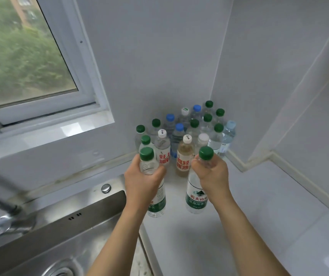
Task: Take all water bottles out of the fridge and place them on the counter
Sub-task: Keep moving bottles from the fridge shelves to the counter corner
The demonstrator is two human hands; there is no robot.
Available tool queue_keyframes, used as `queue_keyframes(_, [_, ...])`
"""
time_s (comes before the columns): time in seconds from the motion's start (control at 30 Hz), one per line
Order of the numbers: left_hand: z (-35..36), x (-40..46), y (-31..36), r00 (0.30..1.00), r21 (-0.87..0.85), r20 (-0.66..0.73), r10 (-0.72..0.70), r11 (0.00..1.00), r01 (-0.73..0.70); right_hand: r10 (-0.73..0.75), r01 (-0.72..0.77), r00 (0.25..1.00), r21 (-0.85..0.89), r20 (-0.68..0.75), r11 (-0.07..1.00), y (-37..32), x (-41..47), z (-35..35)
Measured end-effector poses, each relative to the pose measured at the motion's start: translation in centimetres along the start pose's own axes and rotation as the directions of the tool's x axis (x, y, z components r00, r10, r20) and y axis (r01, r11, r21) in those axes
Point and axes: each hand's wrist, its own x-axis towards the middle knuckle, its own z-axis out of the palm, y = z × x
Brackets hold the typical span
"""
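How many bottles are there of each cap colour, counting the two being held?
Green caps: 10
Blue caps: 4, one of them pale
White caps: 4
Total: 18

The back corner of the worktop (259,196) is packed with a cluster of upright bottles (194,128), caps nearly touching, leaving no gap to reach between them. The walls (259,76) close that corner on two sides. In front, the left hand (141,180) and right hand (213,176) each hold a green-capped bottle just before the cluster. To the right of the right hand the worktop lies bare and open. To the left, the steel sink (70,226) drops away, with the tap (2,208) rising at its far-left edge.
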Motion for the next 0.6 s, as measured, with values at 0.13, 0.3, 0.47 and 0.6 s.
queue_keyframes(0.13, [-0.3,1.0,-2.0,0.999,-0.033,-0.054,-0.005,0.999,0.003,0.003,-0.003,1.0,-0.02,0.009,1.0,1.5,1.3,1.9])
queue_keyframes(0.3, [0.2,2.3,-4.4,0.996,-0.053,-0.092,-0.002,0.999,-0.003,-0.005,0.005,1.0,-0.028,0.007,1.0,3.4,2.8,4.0])
queue_keyframes(0.47, [1.5,3.4,-7.0,0.995,-0.041,-0.096,0.001,0.999,-0.005,-0.028,0.028,1.0,-0.003,0.004,1.0,5.5,4.3,6.0])
queue_keyframes(0.6, [2.2,3.7,-9.0,0.994,-0.002,-0.112,0.007,1.0,-0.007,-0.103,0.105,0.994,-0.061,0.023,0.993,7.1,4.9,7.5])
